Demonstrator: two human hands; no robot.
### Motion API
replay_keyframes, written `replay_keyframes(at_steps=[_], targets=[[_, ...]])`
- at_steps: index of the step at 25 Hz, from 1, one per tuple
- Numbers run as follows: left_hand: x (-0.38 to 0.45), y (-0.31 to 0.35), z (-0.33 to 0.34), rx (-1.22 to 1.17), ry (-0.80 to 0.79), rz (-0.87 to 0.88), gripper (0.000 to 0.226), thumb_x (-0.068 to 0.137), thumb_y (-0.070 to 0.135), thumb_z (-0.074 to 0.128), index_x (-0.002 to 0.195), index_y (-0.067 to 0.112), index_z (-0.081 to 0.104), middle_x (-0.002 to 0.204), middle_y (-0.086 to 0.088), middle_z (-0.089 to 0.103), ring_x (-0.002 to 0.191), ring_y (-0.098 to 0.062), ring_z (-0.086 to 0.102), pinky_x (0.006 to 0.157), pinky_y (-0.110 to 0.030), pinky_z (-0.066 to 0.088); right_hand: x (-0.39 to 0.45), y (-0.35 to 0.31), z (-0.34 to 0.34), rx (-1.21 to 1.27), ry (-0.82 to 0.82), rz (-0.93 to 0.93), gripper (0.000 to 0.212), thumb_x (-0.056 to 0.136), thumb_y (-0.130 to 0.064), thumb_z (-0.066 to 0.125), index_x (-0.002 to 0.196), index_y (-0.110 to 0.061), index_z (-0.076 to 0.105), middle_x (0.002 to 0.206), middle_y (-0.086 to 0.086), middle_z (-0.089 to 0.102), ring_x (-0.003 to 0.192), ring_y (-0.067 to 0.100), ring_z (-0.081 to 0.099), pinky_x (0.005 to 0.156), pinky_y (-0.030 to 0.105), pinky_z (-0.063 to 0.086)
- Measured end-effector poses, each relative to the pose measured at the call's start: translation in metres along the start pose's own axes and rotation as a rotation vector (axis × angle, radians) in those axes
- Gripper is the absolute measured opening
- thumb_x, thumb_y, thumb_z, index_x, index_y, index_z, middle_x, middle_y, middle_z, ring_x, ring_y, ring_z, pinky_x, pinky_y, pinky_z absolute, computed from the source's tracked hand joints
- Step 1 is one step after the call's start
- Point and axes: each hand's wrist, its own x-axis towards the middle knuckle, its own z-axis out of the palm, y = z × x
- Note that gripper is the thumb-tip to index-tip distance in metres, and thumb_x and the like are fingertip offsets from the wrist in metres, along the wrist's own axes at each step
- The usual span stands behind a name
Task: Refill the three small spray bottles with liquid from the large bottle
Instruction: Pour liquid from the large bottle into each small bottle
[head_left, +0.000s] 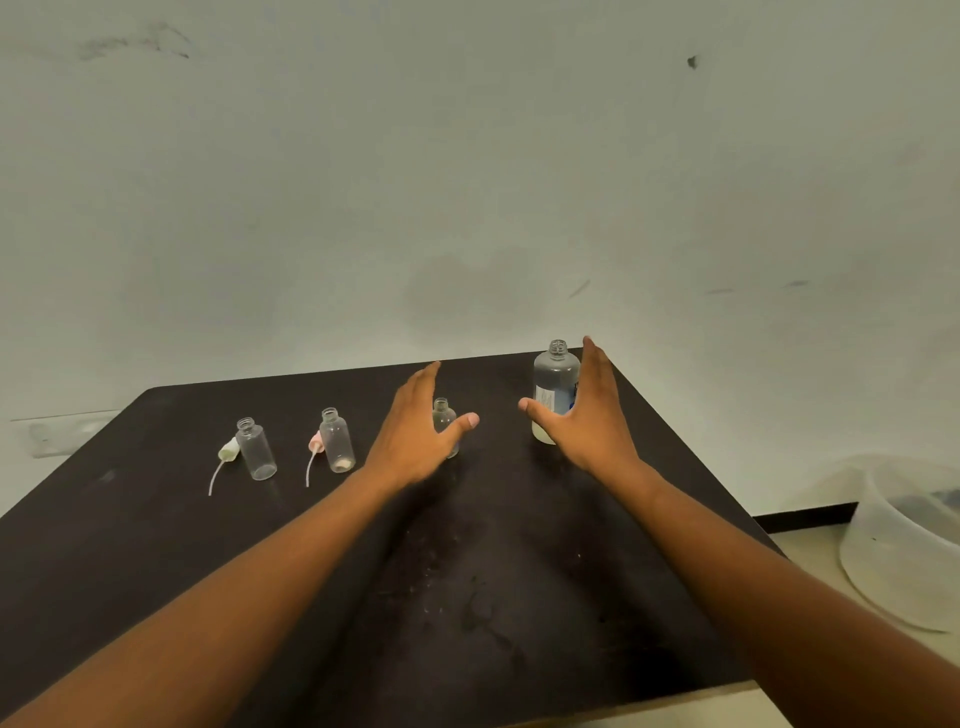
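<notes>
Both hands spread wide, gripping nothing. The left hand fronts a small bottle; the right hand flanks the large bottle on the worktop.

Your left hand is spread flat, fingers pointing away from you, thumb stretched toward the third small bottle, which stands uncapped just past the thumb and is partly hidden by it; contact unclear. Your right hand is open too, palm facing the large bottle, which stands capless just beside the fingers on their inner side, thumb reaching under its label; no closed grip visible. Out past your left fingers' outer side stand two more uncapped small bottles, the second with a pink spray cap lying beside it, the first with a green spray cap. All are on the dark table. A plastic tub sits off the table, outside your right forearm.
</notes>
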Motion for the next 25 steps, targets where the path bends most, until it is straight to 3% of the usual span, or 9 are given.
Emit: replay_keyframes(at_steps=[6, 11, 13, 15, 17, 22, 25], targets=[[0.019, -0.017, 0.025, -0.055, -0.023, -0.066, 0.103, 0.085, 0.059, 0.071, 0.161, 0.028, 0.010, 0.169, -0.001, 0.016, 0.154, -0.022, 0.024, 0.120, -0.045, 0.031, 0.027, 0.014, 0.027, 0.190, 0.072, 0.158, 0.133, 0.067, -0.052, 0.091, 0.163, -0.019, 0.005, 0.169, 0.005, 0.014, 0.156, 0.026, 0.020, 0.124, 0.043, 0.025], [0.031, -0.022, 0.030, -0.111, 0.002, -0.089, 0.108, 0.080, 0.063, 0.075, 0.160, 0.032, 0.010, 0.167, 0.000, 0.021, 0.151, -0.021, 0.030, 0.119, -0.048, 0.035, 0.040, 0.017, 0.045, 0.368, 0.132, 0.252, 0.125, 0.061, -0.044, 0.097, 0.158, -0.020, 0.023, 0.155, 0.003, 0.044, 0.141, 0.021, 0.045, 0.117, 0.040, 0.039], [0.033, -0.020, 0.030, -0.123, 0.006, -0.090, 0.108, 0.080, 0.060, 0.076, 0.160, 0.031, 0.011, 0.166, 0.000, 0.025, 0.150, -0.021, 0.031, 0.119, -0.047, 0.036, 0.044, 0.016, 0.048, 0.396, 0.148, 0.294, 0.108, 0.064, -0.036, 0.096, 0.152, -0.018, 0.037, 0.142, 0.001, 0.056, 0.132, 0.020, 0.053, 0.110, 0.034, 0.044], [0.034, -0.017, 0.029, -0.166, 0.025, -0.115, 0.105, 0.081, 0.053, 0.079, 0.160, 0.025, 0.015, 0.161, -0.001, 0.034, 0.145, -0.020, 0.038, 0.115, -0.039, 0.039, 0.046, 0.016, 0.051, 0.394, 0.181, 0.326, 0.073, 0.068, -0.029, 0.093, 0.129, -0.019, 0.055, 0.121, -0.003, 0.064, 0.119, 0.021, 0.062, 0.102, 0.034, 0.051], [0.032, -0.017, 0.030, -0.237, 0.045, -0.164, 0.095, 0.083, 0.044, 0.081, 0.157, 0.020, 0.026, 0.150, -0.002, 0.046, 0.132, -0.017, 0.048, 0.104, -0.030, 0.042, 0.047, 0.016, 0.051, 0.383, 0.189, 0.325, 0.053, 0.069, -0.026, 0.089, 0.112, -0.026, 0.058, 0.109, -0.006, 0.065, 0.109, 0.021, 0.065, 0.098, 0.039, 0.054], [0.022, -0.020, 0.037, -0.274, 0.059, -0.255, 0.051, 0.084, 0.030, 0.083, 0.127, 0.020, 0.058, 0.120, 0.000, 0.065, 0.104, -0.016, 0.064, 0.084, -0.025, 0.055, 0.046, 0.015, 0.051, 0.397, 0.189, 0.319, 0.050, 0.069, -0.024, 0.086, 0.108, -0.028, 0.055, 0.106, -0.007, 0.064, 0.101, 0.016, 0.063, 0.096, 0.038, 0.055], [0.021, -0.018, 0.041, -0.205, 0.057, -0.252, 0.035, 0.085, 0.030, 0.081, 0.115, 0.022, 0.063, 0.107, 0.007, 0.065, 0.100, -0.014, 0.064, 0.092, -0.035, 0.057, 0.045, 0.014, 0.052, 0.399, 0.195, 0.318, 0.051, 0.068, -0.025, 0.086, 0.109, -0.027, 0.057, 0.108, -0.006, 0.066, 0.103, 0.018, 0.064, 0.096, 0.040, 0.056]])
